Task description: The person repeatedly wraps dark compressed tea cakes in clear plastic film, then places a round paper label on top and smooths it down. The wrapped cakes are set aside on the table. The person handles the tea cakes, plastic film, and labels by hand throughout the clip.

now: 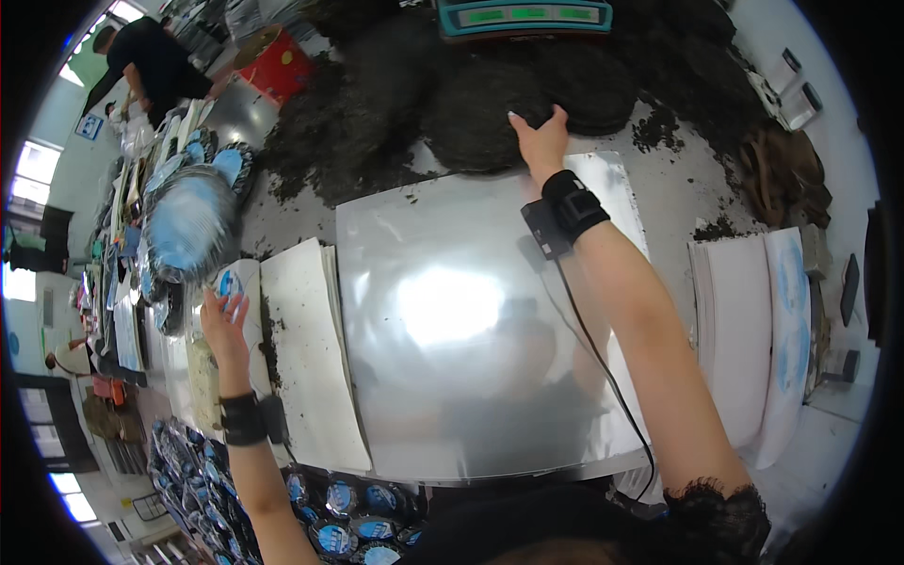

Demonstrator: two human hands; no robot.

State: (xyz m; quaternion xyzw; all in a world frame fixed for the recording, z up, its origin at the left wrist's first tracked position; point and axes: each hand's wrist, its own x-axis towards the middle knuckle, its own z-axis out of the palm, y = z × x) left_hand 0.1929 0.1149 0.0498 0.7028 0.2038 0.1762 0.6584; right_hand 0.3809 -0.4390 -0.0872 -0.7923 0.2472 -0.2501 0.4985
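Note:
My right hand (544, 141) reaches to the far side of the metal sheet and grips the near edge of a round, dark cake of dried, seaweed-like material (485, 118). Some of its fingers are lost against the dark mass. Another dark round cake (589, 94) lies just to the right. My left hand (226, 325) is raised at the left with its fingers apart and nothing in it. It is beside a small stack of blue-printed wrappers (229, 281), and a stack of clear-wrapped round packs with blue labels (188, 221) stands just beyond.
A shiny metal sheet (443, 395) covers the middle of the table. Pale stacked sheets (311, 358) lie left, more (739, 330) right. A digital scale (525, 17) stands at the back amid loose dark material (348, 104). A red drum (273, 64) and another person (151, 61) are far left.

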